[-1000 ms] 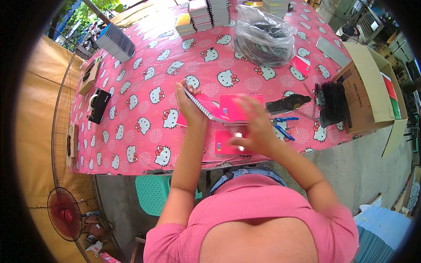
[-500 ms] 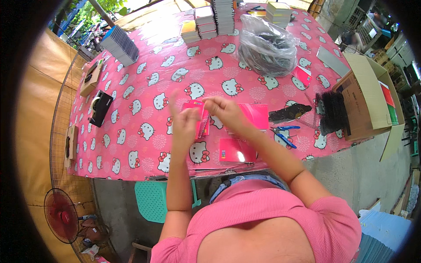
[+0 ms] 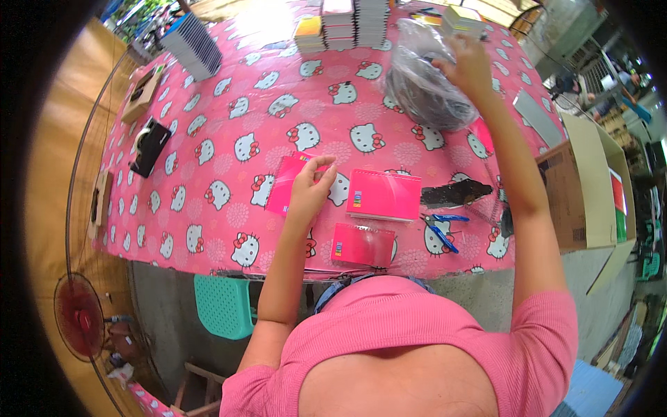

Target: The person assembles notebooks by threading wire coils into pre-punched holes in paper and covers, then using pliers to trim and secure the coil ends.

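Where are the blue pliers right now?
In the head view, the pliers lie right of centre on the table, right of the near pink notebooks, below the dark patch.

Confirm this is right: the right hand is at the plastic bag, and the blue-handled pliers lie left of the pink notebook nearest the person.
No: the head view shows the blue-handled pliers lying right of that pink notebook. The right hand is at the plastic bag.

The tablecloth (image 3: 333, 132) is pink, patterned with white cat faces, red bows and paler flowers; the spiral notebooks (image 3: 384, 194) hot pink; the pliers (image 3: 443, 237) blue-handled; the stool (image 3: 224, 306) mint green; the bundle (image 3: 448, 113) under clear plastic apparently black.
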### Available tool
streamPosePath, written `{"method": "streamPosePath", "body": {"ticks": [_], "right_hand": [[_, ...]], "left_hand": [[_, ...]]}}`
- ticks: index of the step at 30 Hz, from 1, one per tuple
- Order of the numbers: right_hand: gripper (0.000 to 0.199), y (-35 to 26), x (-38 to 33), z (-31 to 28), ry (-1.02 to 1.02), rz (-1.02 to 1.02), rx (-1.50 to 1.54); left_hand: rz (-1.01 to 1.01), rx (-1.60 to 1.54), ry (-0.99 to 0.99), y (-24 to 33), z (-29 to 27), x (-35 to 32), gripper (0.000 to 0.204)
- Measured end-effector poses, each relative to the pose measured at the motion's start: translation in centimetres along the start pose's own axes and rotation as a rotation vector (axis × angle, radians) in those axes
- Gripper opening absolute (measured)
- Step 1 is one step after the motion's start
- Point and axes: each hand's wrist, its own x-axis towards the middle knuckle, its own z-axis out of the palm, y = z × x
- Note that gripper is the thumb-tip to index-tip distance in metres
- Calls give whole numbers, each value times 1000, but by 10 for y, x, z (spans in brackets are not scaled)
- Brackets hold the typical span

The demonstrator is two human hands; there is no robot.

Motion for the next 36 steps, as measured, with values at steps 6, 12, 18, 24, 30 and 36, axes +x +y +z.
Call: {"method": "streamPosePath", "body": {"ticks": [6,12,18,24,30,36], "right_hand": [[29,-187,-119,-78,-530,-320,567],[26,-195,-151,-70,-684,-228,503],[22,-181,-136,-67,-705,-48,799],[20,-185,-138,-66,-664,7,801],[16,-191,-141,-76,-640,-94,660],[15,-186,-140,-70,-676,-111,687]], "left_hand": [[4,-304,84,-33,-16,-32,19],[-57,-299,86,-27,-11,-53,18],[-85,-416,50,-30,-2,-54,26],[-76,-460,-20,-21,5,-47,32],[-164,-556,-59,-9,7,-42,28],[-90,-524,-45,-13,4,-39,27]]}}
